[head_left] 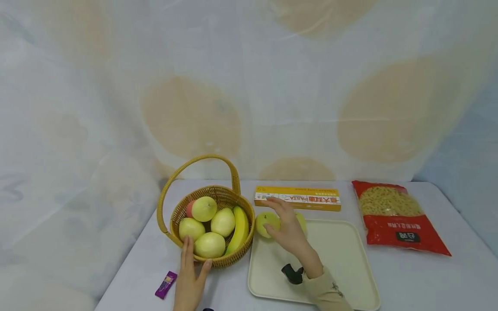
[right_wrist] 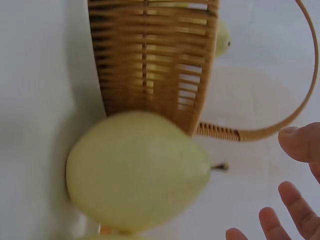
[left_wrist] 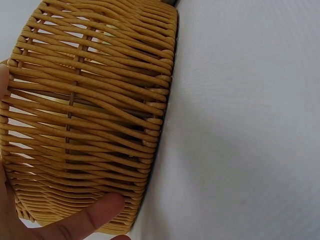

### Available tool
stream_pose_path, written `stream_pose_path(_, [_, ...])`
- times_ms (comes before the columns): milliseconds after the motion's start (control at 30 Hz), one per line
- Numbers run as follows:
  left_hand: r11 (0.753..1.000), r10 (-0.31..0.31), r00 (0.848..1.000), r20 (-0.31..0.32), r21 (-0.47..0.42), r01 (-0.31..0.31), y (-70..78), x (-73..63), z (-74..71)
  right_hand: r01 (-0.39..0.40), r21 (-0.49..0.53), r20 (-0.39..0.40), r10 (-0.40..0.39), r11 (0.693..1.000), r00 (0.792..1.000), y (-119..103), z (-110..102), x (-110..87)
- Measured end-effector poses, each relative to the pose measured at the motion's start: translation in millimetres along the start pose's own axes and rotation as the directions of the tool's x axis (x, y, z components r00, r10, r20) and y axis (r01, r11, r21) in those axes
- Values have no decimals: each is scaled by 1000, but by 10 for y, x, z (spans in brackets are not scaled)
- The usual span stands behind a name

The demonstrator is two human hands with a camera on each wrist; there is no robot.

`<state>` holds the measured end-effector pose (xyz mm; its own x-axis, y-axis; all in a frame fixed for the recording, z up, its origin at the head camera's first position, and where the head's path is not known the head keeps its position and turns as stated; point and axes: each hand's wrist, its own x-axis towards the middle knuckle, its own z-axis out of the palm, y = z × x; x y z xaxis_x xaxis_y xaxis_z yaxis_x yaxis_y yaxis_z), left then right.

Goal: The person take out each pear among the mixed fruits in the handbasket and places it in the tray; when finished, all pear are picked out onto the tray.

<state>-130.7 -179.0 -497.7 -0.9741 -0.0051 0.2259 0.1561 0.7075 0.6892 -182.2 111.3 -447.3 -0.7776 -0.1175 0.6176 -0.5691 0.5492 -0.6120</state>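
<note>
My left hand rests against the near side of a wicker basket, fingers at the rim and thumb on the outside. In the left wrist view, a fingertip touches the woven wall. Several pale green pears, a banana and a partly hidden reddish fruit lie in the basket. Over the cream tray, my right hand hovers with spread fingers and holds nothing. Close to it, a pear stands upright beside the basket; a second pear is partly hidden behind the hand.
A yellow-and-white pasta box lies behind the tray. To the right is a red bag of pasta. A small purple packet lies left of my left hand. A black object shows beside my right wrist. Patterned cloth hangs behind the table.
</note>
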Motion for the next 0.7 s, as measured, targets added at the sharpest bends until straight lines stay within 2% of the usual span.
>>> stream_pose_path(200, [1000, -7, 1000, -2, 11, 7, 8, -8, 8, 1, 60, 91, -6, 998, 996, -103, 179, 32])
stream_pose_path(333, [1000, -3, 1000, -9, 21, 3, 11, -2, 1, 17, 23, 146, -20, 1000, 989, -203, 274, 56])
stream_pose_path(433, [1000, 0, 1000, -14, 26, 1, 13, 0, -3, 63, -3, 172, -62, 998, 983, -270, 341, 87])
stream_pose_path(567, [1000, 1, 1000, -20, 22, -1, 0, 6, 2, 107, 33, 207, -111, 994, 972, -319, 451, 142])
stream_pose_path(700, [1000, 4, 1000, -19, 12, -4, -16, -1, 20, 89, 56, 270, -101, 994, 958, -335, 564, 162])
